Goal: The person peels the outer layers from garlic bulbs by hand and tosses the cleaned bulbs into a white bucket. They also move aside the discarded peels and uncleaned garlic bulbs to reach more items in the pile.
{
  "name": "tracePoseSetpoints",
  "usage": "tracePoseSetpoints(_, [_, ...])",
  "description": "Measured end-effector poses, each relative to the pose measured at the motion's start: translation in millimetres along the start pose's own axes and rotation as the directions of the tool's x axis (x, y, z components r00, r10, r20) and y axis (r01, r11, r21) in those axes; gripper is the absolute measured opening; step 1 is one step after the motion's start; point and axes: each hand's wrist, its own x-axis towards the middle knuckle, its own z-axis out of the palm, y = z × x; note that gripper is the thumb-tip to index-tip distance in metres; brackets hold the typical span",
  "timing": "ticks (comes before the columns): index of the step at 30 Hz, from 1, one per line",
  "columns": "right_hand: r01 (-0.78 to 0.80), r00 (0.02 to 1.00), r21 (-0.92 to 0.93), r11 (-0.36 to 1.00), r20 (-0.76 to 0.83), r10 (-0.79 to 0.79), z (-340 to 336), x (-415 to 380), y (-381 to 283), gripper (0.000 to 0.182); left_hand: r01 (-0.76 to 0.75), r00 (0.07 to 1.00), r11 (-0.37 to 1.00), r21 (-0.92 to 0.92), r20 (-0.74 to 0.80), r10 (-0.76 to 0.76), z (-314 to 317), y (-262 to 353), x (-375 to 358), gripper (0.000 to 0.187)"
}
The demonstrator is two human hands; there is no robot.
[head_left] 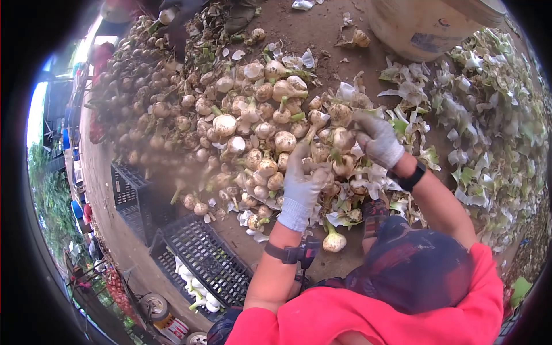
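Note:
A broad heap of soil-stained garlic bulbs (284, 141) lies on the ground before me, many with stubs of green stem. My left hand (305, 187), in a pale dirty glove, curls round a garlic bulb (319, 152) at the near right of the heap. To its right, my gloved right hand (379, 141) is closed, fingertips pinched beside the bulbs and loose skins. Whatever sits in that pinch is hidden. One paler bulb with a green stem (334, 240) rests on the ground below my hands.
Black plastic crates (201, 259) stand at lower left, with cleaned white bulbs (198, 290) beside the mesh. A large pale bucket (431, 29) is at top right. Peeled skins and leaves (489, 121) pile along the right. My dark-clothed knee (414, 264) is close below my right forearm.

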Motion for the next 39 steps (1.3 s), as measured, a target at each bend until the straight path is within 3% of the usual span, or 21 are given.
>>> tracePoseSetpoints(2, [-0.189, 0.980, 0.463, 0.866, 0.142, 0.138, -15.0, -16.0, -51.3, 0.035, 0.030, 0.973, 0.987, -0.155, 0.230, 0.007, 10.0, 3.0, 4.7, 0.057])
tracePoseSetpoints(4, [0.023, 0.993, 0.596, 0.803, 0.077, -0.086, -11.2, -26.4, -57.5, 0.039, 0.029, 0.947, 0.980, -0.197, 0.319, 0.036, 22.5, 10.7, 3.9, 0.060])
tracePoseSetpoints(7, [-0.048, 0.990, 0.713, 0.699, -0.058, 0.128, -5.1, -34.8, -90.9, 0.043, 0.205, 0.925, 0.868, -0.452, 0.380, -0.021, 34.1, 38.4, -4.4, 0.060])
tracePoseSetpoints(8, [-0.043, 0.990, 0.711, 0.702, -0.064, 0.126, -6.1, -38.7, -87.4, 0.043, 0.205, 0.923, 0.868, -0.452, 0.385, -0.017, 35.0, 37.3, -5.6, 0.060])
tracePoseSetpoints(10, [-0.385, 0.921, 0.520, 0.763, 0.164, 0.353, -7.0, -42.7, -81.8, 0.038, -0.173, 0.942, 0.965, -0.195, 0.252, 0.220, 34.4, 30.5, -5.9, 0.061])
tracePoseSetpoints(11, [-0.322, 0.943, 0.516, 0.794, 0.103, 0.315, -4.4, -46.5, -91.4, 0.032, -0.339, 0.905, 0.939, -0.059, 0.251, 0.342, 32.1, 28.1, -3.6, 0.062])
tracePoseSetpoints(14, [-0.348, 0.937, 0.402, 0.847, 0.178, 0.301, -9.9, -44.5, -90.3, 0.028, -0.256, 0.929, 0.958, -0.130, 0.239, 0.281, 26.8, 25.0, -7.7, 0.062])
tracePoseSetpoints(15, [-0.333, 0.943, 0.412, 0.848, 0.142, 0.301, -5.1, -44.9, -90.7, 0.026, -0.402, 0.884, 0.915, -0.028, 0.251, 0.395, 22.4, 25.5, -5.1, 0.061])
tracePoseSetpoints(16, [-0.336, 0.942, 0.410, 0.848, 0.148, 0.302, -5.1, -45.8, -86.9, 0.026, -0.399, 0.886, 0.917, -0.027, 0.246, 0.393, 19.1, 24.3, -5.3, 0.061])
tracePoseSetpoints(18, [-0.250, 0.965, 0.303, 0.919, 0.158, 0.210, -7.2, -48.4, -78.9, 0.027, -0.286, 0.911, 0.957, -0.048, 0.295, 0.287, 14.8, 21.5, -6.0, 0.061])
tracePoseSetpoints(19, [-0.275, 0.960, 0.387, 0.880, 0.169, 0.225, -6.1, -49.1, -82.9, 0.027, -0.285, 0.912, 0.957, -0.048, 0.294, 0.286, 15.1, 24.0, -5.8, 0.061])
tracePoseSetpoints(24, [-0.321, 0.945, 0.474, 0.820, 0.220, 0.242, -12.5, -50.4, -86.1, 0.025, -0.630, 0.745, 0.774, 0.057, 0.327, 0.582, 17.7, 30.2, -3.2, 0.062])
tracePoseSetpoints(26, [-0.227, 0.974, 0.517, 0.826, 0.130, 0.186, -2.3, -51.2, -81.9, 0.024, -0.656, 0.735, 0.746, 0.116, 0.326, 0.595, 17.4, 31.8, -3.2, 0.061])
tracePoseSetpoints(29, [-0.300, 0.952, 0.455, 0.838, 0.190, 0.238, -7.8, -49.4, -90.6, 0.026, -0.526, 0.812, 0.848, 0.060, 0.333, 0.480, 16.0, 29.1, -5.1, 0.060])
tracePoseSetpoints(31, [-0.344, 0.933, 0.400, 0.849, 0.248, 0.261, -7.1, -48.8, -89.9, 0.027, -0.303, 0.898, 0.949, -0.088, 0.307, 0.316, 14.8, 26.3, -5.1, 0.057])
tracePoseSetpoints(32, [-0.192, 0.973, 0.333, 0.923, 0.184, 0.136, -2.8, -50.8, -85.2, 0.024, -0.301, 0.898, 0.949, -0.090, 0.308, 0.314, 12.9, 27.3, -5.3, 0.057])
tracePoseSetpoints(33, [-0.036, 0.991, 0.253, 0.967, 0.131, 0.003, -0.7, -53.0, -82.4, 0.022, -0.034, 0.915, 0.971, -0.235, 0.383, 0.124, 8.8, 30.4, -4.7, 0.057])
tracePoseSetpoints(34, [-0.038, 0.991, 0.252, 0.967, 0.130, 0.005, -3.8, -52.6, -84.4, 0.022, 0.240, 0.876, 0.907, -0.346, 0.480, -0.049, 4.5, 32.5, -2.3, 0.056])
tracePoseSetpoints(35, [0.052, 0.980, -0.075, 0.996, 0.198, -0.036, -8.1, -52.8, -88.6, 0.019, 0.293, 0.844, 0.893, -0.342, 0.531, -0.073, 0.7, 29.1, 3.9, 0.049])
tracePoseSetpoints(36, [0.163, 0.959, -0.383, 0.909, 0.278, -0.055, -10.0, -52.1, -90.2, 0.017, 0.603, 0.701, 0.610, -0.514, 0.707, -0.097, -11.3, 27.6, 10.0, 0.044])
tracePoseSetpoints(39, [0.080, 0.967, -0.294, 0.952, 0.255, -0.003, -8.8, -44.9, -85.2, 0.017, 0.661, 0.639, 0.603, -0.447, 0.756, -0.140, -12.7, 14.5, 17.3, 0.046])
